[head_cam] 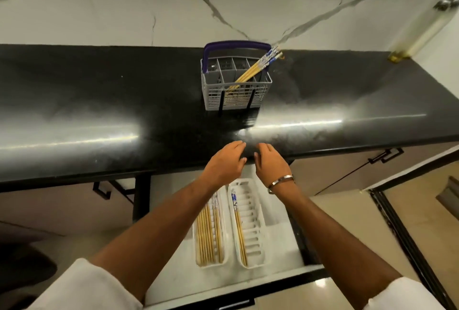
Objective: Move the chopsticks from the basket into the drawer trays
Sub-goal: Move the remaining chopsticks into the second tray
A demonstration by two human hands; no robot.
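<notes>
1. Stood beyond the fingertips on the black counter (99, 101): grey basket (236, 86) with a purple handle, holding a leaning bundle of yellow chopsticks (253, 71) with blue-and-white tops.
2. Lay below the wrists in the open drawer (173, 277): two white trays, left tray (210, 230) nearly full of sticks, right tray (249, 222) holding few.
3. Hovered side by side over the counter edge: left hand (226, 163) and right hand (270, 163), fingers relaxed, slightly apart, holding nothing.

chopsticks (250, 73) leaning in basket (236, 96), perhaps six
</notes>
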